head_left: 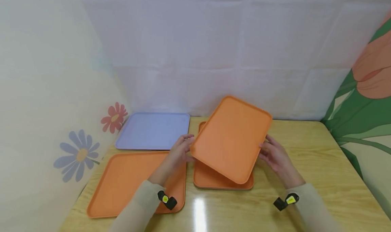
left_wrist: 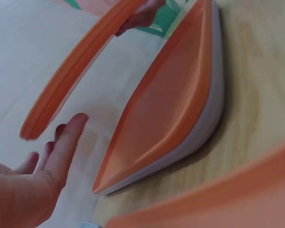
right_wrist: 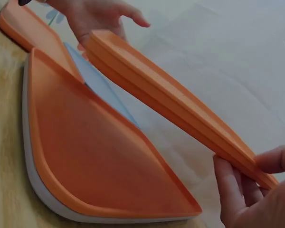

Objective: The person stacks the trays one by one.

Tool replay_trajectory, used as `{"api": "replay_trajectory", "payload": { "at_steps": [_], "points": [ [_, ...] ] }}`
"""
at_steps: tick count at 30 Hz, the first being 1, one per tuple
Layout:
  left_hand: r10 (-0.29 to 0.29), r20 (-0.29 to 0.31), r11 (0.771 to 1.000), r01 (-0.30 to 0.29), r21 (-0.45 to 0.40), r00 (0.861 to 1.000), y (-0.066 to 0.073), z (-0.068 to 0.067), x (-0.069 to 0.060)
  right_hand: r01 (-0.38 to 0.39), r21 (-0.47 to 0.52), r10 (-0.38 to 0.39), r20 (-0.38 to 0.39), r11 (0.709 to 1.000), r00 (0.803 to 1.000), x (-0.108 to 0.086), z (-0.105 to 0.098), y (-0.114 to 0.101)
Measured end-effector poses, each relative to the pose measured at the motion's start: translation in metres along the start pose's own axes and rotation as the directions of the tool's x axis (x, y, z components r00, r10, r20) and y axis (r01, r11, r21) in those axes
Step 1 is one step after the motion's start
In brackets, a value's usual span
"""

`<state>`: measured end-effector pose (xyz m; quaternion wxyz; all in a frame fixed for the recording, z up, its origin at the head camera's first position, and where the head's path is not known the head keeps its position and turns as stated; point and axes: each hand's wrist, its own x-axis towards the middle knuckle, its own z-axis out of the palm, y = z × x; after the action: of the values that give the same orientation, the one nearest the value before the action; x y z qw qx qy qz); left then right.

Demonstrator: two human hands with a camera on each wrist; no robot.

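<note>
Above the middle of the desk, my right fingers pinch the right edge of a tilted orange tray. My left fingers are spread just beside its left corner and seem to hold nothing. Below lies another orange tray upon a pale tray. I judge the step as lifting or lowering; next calls for a firm left grip. The yellow labels on my wrists are unreadable; I see no brand.

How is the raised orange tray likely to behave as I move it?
Probably stiff: the raised orange tray shows no visible sag while tilted. Likely light for its size, since the right hand pinches just one edge. It may tip or swivel, as the left hand appears open, not gripping the opposite side.
</note>
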<state>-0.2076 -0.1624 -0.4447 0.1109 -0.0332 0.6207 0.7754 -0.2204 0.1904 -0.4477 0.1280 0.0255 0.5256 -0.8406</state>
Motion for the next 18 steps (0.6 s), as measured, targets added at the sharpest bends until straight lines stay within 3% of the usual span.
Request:
{"api": "replay_trajectory", "payload": {
  "at_steps": [5, 13, 18],
  "points": [
    [-0.052, 0.079, 0.989, 0.040, 0.146, 0.996, 0.007, -0.007, 0.008, -0.032, -0.051, 0.038, 0.106, 0.998, 0.994, 0.005, -0.005, -0.006],
    [-0.071, 0.147, 0.978, 0.039, 0.207, 0.987, 0.013, -0.006, 0.019, -0.055, -0.135, 0.086, 0.237, 0.989, 0.968, 0.015, -0.008, -0.011],
    [-0.074, 0.167, 0.967, 0.030, 0.252, 0.983, 0.012, -0.008, 0.024, -0.064, -0.195, 0.118, 0.277, 0.979, 0.954, 0.022, -0.009, -0.014]
  ]
}}
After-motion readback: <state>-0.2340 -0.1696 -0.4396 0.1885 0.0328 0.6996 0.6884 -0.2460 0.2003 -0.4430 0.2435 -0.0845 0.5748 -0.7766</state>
